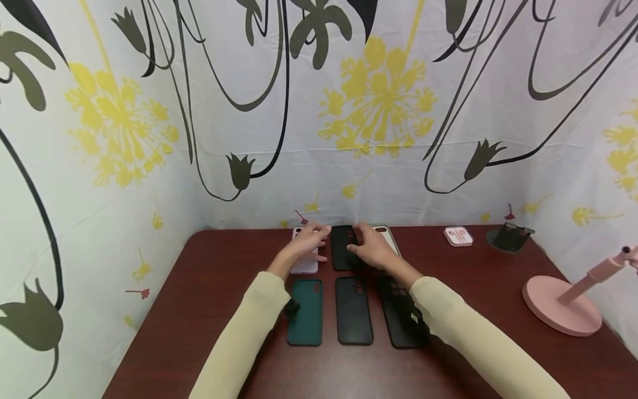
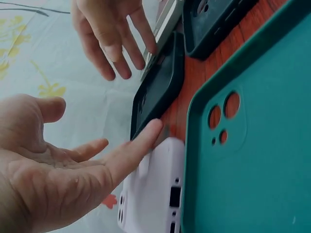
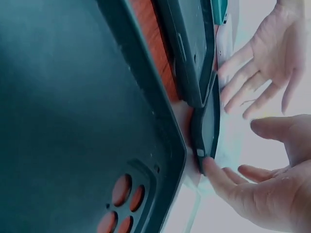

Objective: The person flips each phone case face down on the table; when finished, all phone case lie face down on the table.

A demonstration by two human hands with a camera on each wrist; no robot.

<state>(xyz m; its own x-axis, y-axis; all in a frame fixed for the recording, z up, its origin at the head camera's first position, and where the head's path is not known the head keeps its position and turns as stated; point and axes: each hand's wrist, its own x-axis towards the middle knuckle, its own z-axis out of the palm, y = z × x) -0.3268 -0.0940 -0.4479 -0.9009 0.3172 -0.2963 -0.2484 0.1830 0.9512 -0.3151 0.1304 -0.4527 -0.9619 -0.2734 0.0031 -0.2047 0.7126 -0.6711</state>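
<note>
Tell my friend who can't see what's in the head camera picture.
A person's left hand and right hand reach over the back row of six phone cases, in two rows of three, on a reddish table. Flowery cloth hangs behind.

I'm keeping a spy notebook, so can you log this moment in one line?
left hand: near lilac case | right hand: at back-row black case | teal case: front row, left
</note>
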